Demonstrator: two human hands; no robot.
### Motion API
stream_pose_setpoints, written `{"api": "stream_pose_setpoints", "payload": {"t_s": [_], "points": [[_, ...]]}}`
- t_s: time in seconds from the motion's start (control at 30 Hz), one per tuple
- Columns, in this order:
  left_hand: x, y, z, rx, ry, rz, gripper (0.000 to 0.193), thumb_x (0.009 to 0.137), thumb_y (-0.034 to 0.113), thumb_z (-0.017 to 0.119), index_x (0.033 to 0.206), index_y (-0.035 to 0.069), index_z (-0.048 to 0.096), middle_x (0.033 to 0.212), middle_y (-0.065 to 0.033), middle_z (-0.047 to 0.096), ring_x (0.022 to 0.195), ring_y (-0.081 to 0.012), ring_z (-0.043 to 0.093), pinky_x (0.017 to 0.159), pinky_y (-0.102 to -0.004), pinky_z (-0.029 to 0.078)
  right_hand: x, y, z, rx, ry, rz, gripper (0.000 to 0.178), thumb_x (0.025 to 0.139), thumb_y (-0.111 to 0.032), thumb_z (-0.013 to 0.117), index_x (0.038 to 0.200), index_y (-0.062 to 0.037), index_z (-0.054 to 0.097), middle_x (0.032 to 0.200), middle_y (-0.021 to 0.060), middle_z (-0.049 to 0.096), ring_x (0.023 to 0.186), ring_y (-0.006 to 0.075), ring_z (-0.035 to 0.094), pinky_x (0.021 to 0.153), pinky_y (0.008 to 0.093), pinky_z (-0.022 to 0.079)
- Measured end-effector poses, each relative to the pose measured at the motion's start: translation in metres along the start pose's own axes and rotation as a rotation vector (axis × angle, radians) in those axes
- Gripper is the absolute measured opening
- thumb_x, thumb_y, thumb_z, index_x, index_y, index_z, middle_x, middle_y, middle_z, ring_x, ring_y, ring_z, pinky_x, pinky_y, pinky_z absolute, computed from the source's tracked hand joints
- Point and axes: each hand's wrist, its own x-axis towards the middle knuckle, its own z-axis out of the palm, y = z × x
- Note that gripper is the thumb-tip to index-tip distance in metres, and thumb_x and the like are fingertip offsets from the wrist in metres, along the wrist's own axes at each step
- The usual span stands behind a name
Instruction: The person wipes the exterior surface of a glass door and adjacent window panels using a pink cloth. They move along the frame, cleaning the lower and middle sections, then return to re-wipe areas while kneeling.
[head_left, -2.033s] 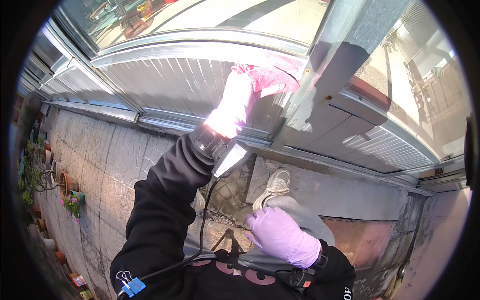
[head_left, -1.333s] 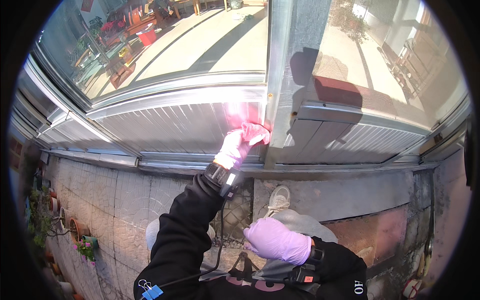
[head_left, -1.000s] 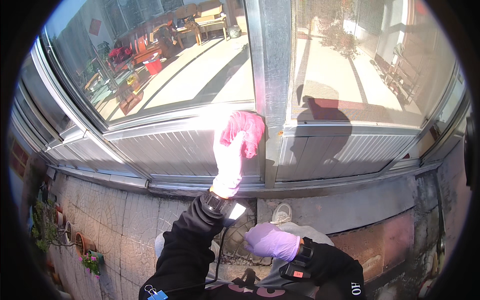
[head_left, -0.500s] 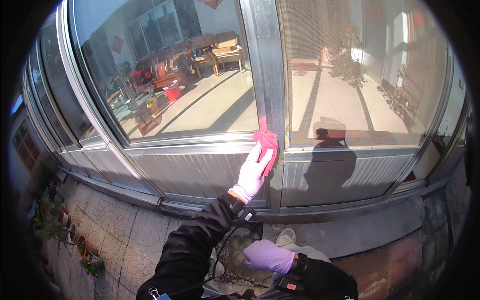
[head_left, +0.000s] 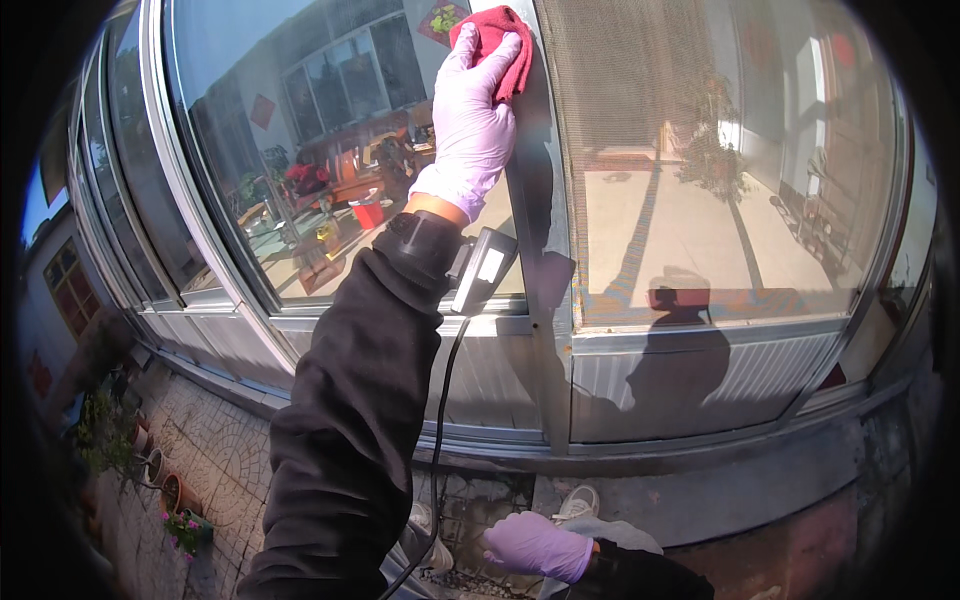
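Note:
My left hand (head_left: 472, 125), in a pale purple glove, is raised with its fingers closed on a red cloth (head_left: 502, 50). The cloth lies against the upper part of the metal post beside the left window pane (head_left: 330, 170), overlapping the pane's edge. Down by my legs, my right hand (head_left: 540, 546) in a purple glove is curled into a fist. Its fingertips are hidden, and whether it holds anything does not show. A small box with a black cable (head_left: 486, 272) is attached at my left wrist.
A mesh-covered pane (head_left: 640, 230) stands right of the metal post (head_left: 552, 330), with ribbed metal panels (head_left: 700, 385) below. Behind the glass are furniture and a red bucket (head_left: 367, 212). Flowerpots (head_left: 180, 493) line the paving (head_left: 225, 440) at lower left; a low step (head_left: 690, 492) runs along the frame.
My left hand has moved up along the post from the sill with the red cloth, and the arm is now stretched higher. My right hand stays low, still closed.

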Motion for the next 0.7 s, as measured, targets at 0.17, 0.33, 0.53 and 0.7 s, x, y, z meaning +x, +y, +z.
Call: {"api": "stream_pose_setpoints", "payload": {"t_s": [0.17,0.33,0.53,0.7], "points": [[-0.074,0.019,0.017,0.336,-0.096,-0.049,0.065,0.079,-0.007,0.061,0.14,0.016,0.055,0.148,-0.0334,0.04,0.133,-0.0451,0.046,0.109,-0.043,0.041,-0.004,0.002,0.006,0.02,0.03,-0.011,0.032,0.089,-0.033,0.06,0.082,-0.0026,0.068,0.077,0.0171,0.07,0.074,0.0368,0.07,0.069,0.0459,0.056],[-0.201,0.056,0.012,0.021,-0.3,-0.536,0.052,0.095,0.014,0.064,0.144,0.005,0.047,0.142,-0.0306,0.045,0.132,-0.0361,0.047,0.109,-0.0404,0.04,0.003,0.0,0.008,0.036,-0.041,0.024,0.025,0.083,-0.028,0.064,0.081,-0.0039,0.07,0.078,0.0159,0.071,0.076,0.0359,0.07,0.066,0.0441,0.056],[-0.239,0.071,-0.003,-0.761,-0.233,-0.943,0.047,0.089,0.01,0.071,0.133,0.005,0.055,0.131,-0.0206,0.052,0.116,-0.0285,0.058,0.101,-0.0355,0.046,0.011,0.0,0.006,-0.027,-0.171,0.049,0.022,0.078,-0.026,0.068,0.085,-0.0063,0.074,0.084,0.0164,0.072,0.082,0.0354,0.071,0.069,0.0421,0.057],[-0.121,0.032,0.007,0.11,-0.083,-0.05,0.05,0.077,-0.006,0.069,0.125,0.009,0.065,0.129,-0.0216,0.053,0.115,-0.0358,0.055,0.099,-0.0394,0.046,0.01,0.003,0.007,0.011,-0.137,0.107,0.024,0.084,-0.026,0.066,0.087,-0.0032,0.074,0.082,0.0167,0.072,0.08,0.0355,0.071,0.071,0.0425,0.057]]}}
